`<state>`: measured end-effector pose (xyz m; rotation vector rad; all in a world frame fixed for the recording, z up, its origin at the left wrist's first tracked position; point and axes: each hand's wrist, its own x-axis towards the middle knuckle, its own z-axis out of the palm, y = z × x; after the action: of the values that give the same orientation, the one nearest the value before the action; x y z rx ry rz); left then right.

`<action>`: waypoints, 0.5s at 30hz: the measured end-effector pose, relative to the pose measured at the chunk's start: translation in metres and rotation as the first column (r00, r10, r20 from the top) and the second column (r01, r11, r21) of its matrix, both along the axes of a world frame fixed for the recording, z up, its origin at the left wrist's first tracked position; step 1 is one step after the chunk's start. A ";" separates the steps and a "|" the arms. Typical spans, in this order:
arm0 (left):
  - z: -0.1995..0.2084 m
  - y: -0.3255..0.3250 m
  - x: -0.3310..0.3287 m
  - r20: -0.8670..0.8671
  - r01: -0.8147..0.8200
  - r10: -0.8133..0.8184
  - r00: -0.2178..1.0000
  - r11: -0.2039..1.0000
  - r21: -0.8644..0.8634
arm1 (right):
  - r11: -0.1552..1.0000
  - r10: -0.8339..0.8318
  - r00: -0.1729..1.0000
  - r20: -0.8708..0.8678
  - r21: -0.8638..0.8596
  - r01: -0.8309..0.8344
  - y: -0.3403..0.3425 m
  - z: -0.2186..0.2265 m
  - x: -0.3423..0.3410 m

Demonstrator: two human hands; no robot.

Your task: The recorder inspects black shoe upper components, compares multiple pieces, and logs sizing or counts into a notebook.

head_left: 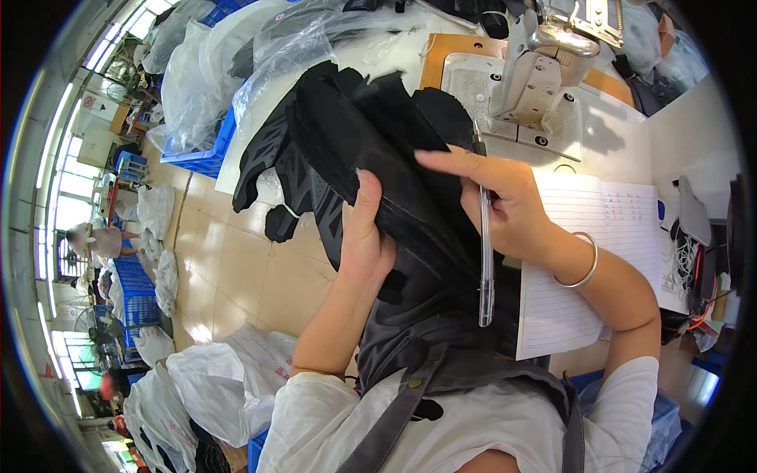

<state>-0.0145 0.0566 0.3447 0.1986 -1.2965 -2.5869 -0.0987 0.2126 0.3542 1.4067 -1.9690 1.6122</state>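
Observation:
A bundle of black fabric pieces [335, 138], some with cut-out patterns, lies partly on the white table and hangs over its near edge toward my lap. My left hand [367, 236] grips the bundle from the near left, thumb on top; its other fingers are hidden beneath. A clear-barrelled pen [486, 272] with a dark tip is tucked in my right hand [509, 197], tip pointing away from me. The right index finger stretches over the black pieces, seemingly touching them. Under my right forearm, an open lined notebook [560, 307] bears some handwriting.
A sewing machine [544, 75] stands at the back right on the table. Clear plastic bags [209, 75] fill a blue crate [206, 154] at the far left. White sacks [217, 386] sit on the floor at my left. Tangled cords [684, 264] lie at the right edge.

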 end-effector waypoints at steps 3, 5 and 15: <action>-0.002 0.000 -0.001 -0.016 -0.041 0.040 0.999 0.999 -0.018 | 0.994 0.043 0.982 0.184 0.091 -0.061 0.006 0.006 0.005; -0.002 0.001 -0.002 -0.012 -0.060 0.059 0.998 0.997 -0.043 | 0.996 0.024 0.983 0.183 0.085 -0.041 0.004 0.004 0.006; 0.003 0.002 -0.003 0.038 -0.066 0.065 0.997 0.998 0.025 | 0.995 0.052 0.930 0.364 0.062 -0.080 0.005 0.008 0.005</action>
<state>-0.0180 0.0587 0.3474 0.2908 -1.2478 -2.5578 -0.0942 0.2179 0.3618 1.2866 -2.2211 1.9665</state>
